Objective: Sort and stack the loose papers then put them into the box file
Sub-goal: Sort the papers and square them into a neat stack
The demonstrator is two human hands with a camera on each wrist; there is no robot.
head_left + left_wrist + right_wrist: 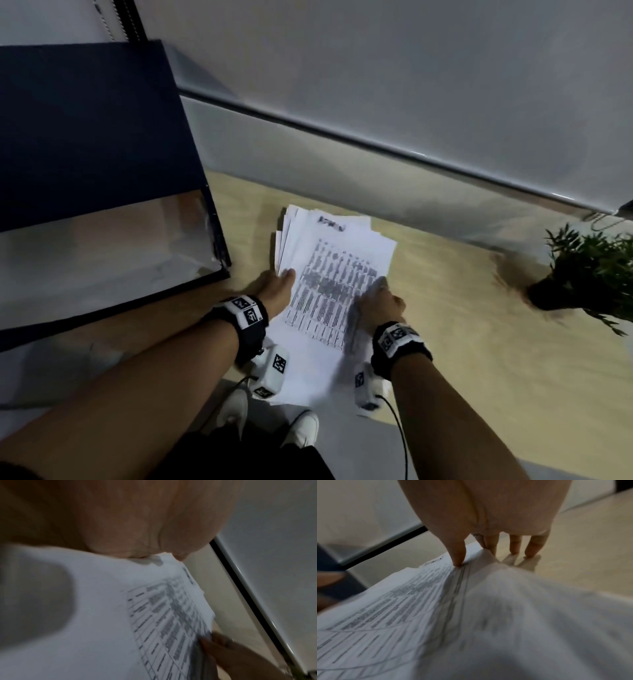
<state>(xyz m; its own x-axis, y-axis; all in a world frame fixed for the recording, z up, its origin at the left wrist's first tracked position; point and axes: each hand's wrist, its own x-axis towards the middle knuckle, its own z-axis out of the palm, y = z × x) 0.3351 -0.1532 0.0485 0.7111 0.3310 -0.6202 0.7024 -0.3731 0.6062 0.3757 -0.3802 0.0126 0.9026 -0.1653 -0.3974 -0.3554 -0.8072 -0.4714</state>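
Two hands grip the papers (pixel 329 291) just right of the open box file (pixel 102 205): our left hand (pixel 274 291) pinches one side and our right hand (pixel 380 305) the other, likely to square the fanned edges.

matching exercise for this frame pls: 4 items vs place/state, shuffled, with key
1. papers
2. box file
3. potted plant
4. right hand

A. far right of the desk
B. lies open, left of the sheets
C. uneven pile between both hands
D. grip on the stack's right edge, thumb on top

Pairs: 1-C, 2-B, 3-A, 4-D
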